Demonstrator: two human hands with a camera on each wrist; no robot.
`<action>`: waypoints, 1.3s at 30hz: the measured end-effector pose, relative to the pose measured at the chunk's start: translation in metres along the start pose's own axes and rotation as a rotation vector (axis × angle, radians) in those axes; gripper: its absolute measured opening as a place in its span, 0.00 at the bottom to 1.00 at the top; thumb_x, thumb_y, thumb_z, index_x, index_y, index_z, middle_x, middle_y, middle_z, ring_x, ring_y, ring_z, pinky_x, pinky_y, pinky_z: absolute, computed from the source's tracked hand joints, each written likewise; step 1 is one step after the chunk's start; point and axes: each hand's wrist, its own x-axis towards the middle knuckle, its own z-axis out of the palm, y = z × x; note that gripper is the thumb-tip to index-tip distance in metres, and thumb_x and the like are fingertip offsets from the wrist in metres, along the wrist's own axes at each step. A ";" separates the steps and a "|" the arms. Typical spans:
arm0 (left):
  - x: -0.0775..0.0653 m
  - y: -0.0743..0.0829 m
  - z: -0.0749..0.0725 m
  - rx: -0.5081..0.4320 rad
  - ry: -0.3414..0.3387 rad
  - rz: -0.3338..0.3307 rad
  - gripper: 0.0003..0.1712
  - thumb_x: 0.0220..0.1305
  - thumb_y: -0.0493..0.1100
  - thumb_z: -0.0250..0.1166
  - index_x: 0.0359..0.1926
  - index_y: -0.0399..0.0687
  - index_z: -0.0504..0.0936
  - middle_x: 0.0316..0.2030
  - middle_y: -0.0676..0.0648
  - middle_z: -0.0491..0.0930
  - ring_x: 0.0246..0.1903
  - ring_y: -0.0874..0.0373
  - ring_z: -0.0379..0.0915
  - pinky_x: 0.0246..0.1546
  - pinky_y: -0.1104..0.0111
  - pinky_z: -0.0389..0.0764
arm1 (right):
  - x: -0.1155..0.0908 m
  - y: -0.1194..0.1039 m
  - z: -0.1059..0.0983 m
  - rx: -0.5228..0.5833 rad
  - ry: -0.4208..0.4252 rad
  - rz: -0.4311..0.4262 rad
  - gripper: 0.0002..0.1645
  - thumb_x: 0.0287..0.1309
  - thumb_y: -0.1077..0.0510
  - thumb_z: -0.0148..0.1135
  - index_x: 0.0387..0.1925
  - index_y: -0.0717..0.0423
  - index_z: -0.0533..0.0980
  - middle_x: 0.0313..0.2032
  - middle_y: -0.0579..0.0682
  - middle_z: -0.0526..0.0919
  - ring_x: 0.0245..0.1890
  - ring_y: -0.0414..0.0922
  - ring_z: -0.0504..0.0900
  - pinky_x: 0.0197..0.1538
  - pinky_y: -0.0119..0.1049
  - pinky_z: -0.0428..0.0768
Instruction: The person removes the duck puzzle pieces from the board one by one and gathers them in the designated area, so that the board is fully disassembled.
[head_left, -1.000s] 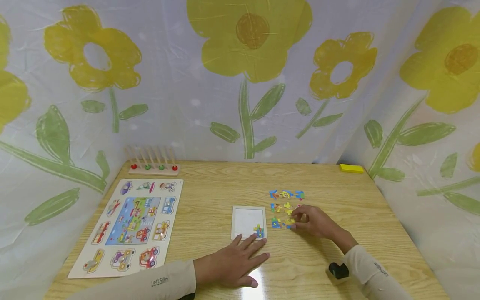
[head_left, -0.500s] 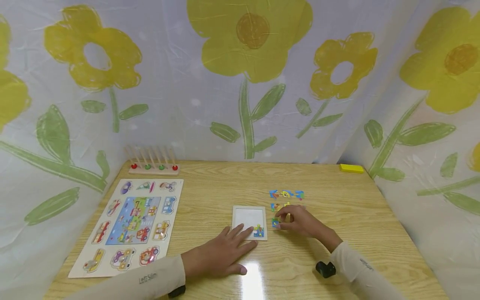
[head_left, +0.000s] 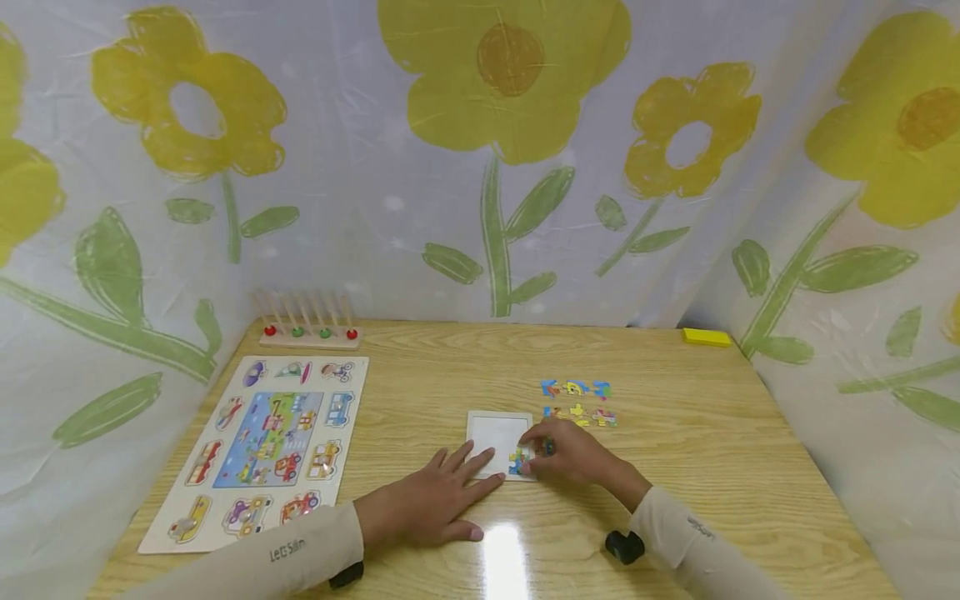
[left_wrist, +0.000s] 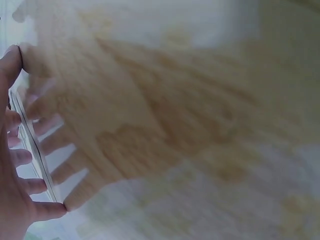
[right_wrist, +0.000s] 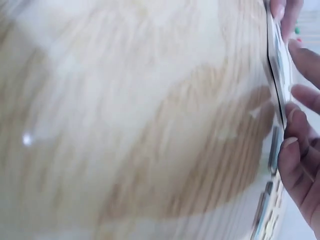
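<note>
A small square puzzle tray (head_left: 469, 433) lies on the table with a white base and pale frame. Joined puzzle pieces (head_left: 514, 463) fill its near right corner. My left hand (head_left: 423, 502) is spread flat, fingertips over the tray's near left part; in the left wrist view its fingers (left_wrist: 34, 186) reach along the tray edge. At the tray's right side, my right hand (head_left: 573, 452) pinches a puzzle piece between thumb and index finger, close over the filled corner; the hand mostly hides that piece. In the right wrist view, the thumb (right_wrist: 290, 157) is right at the tray edge.
Behind the right hand lie two rows of loose pieces, a far row (head_left: 576, 388) and a nearer row (head_left: 577, 415). A large vehicle puzzle board (head_left: 352, 450) lies at left. A peg stand (head_left: 310, 340) and a yellow block (head_left: 707, 337) are at the back.
My right hand has moved left from the loose pieces to the tray's right side. My left hand has shifted left, its fingers coming further over the tray's near edge.
</note>
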 end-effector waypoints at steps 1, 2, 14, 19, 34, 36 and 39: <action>0.000 0.000 0.000 0.001 -0.006 -0.006 0.43 0.74 0.70 0.43 0.80 0.57 0.51 0.80 0.40 0.45 0.77 0.34 0.43 0.66 0.36 0.62 | 0.000 -0.001 0.001 -0.010 -0.002 0.009 0.24 0.58 0.46 0.73 0.51 0.55 0.83 0.39 0.45 0.81 0.38 0.43 0.77 0.41 0.32 0.76; 0.000 0.000 -0.001 0.004 -0.010 -0.011 0.43 0.74 0.70 0.43 0.80 0.58 0.51 0.80 0.40 0.45 0.77 0.34 0.42 0.66 0.36 0.62 | 0.001 -0.003 0.002 -0.018 -0.004 0.017 0.24 0.57 0.46 0.74 0.51 0.54 0.83 0.40 0.45 0.80 0.39 0.43 0.76 0.41 0.32 0.76; 0.000 0.002 -0.002 0.035 -0.029 -0.040 0.43 0.73 0.71 0.42 0.80 0.58 0.51 0.80 0.40 0.46 0.77 0.35 0.42 0.67 0.39 0.63 | 0.001 -0.009 0.010 -0.150 0.044 0.058 0.28 0.50 0.40 0.76 0.49 0.49 0.84 0.42 0.42 0.77 0.41 0.39 0.75 0.43 0.34 0.76; 0.001 0.002 -0.001 0.040 -0.028 -0.040 0.43 0.73 0.71 0.43 0.80 0.58 0.52 0.79 0.40 0.47 0.77 0.34 0.44 0.67 0.38 0.63 | 0.001 -0.011 0.011 -0.146 0.040 0.061 0.27 0.50 0.41 0.76 0.49 0.49 0.83 0.42 0.42 0.77 0.40 0.39 0.75 0.43 0.34 0.76; 0.002 0.003 -0.002 0.014 -0.033 -0.041 0.43 0.72 0.71 0.45 0.80 0.58 0.51 0.79 0.40 0.47 0.77 0.34 0.45 0.66 0.37 0.63 | 0.004 -0.012 0.009 -0.106 -0.004 0.046 0.26 0.52 0.46 0.77 0.48 0.51 0.77 0.45 0.43 0.78 0.45 0.41 0.77 0.50 0.39 0.78; 0.002 0.002 -0.001 0.014 -0.032 -0.039 0.43 0.72 0.71 0.45 0.80 0.59 0.51 0.79 0.40 0.47 0.77 0.34 0.44 0.66 0.37 0.63 | 0.005 -0.011 0.009 -0.086 -0.015 0.045 0.25 0.53 0.46 0.77 0.48 0.50 0.76 0.44 0.42 0.79 0.44 0.40 0.77 0.48 0.38 0.78; 0.003 0.002 0.001 0.024 -0.030 -0.036 0.43 0.72 0.71 0.44 0.80 0.59 0.51 0.79 0.40 0.47 0.77 0.34 0.45 0.66 0.37 0.64 | 0.005 -0.009 0.009 -0.053 -0.040 0.032 0.24 0.55 0.47 0.75 0.49 0.49 0.76 0.43 0.41 0.79 0.40 0.39 0.76 0.44 0.34 0.78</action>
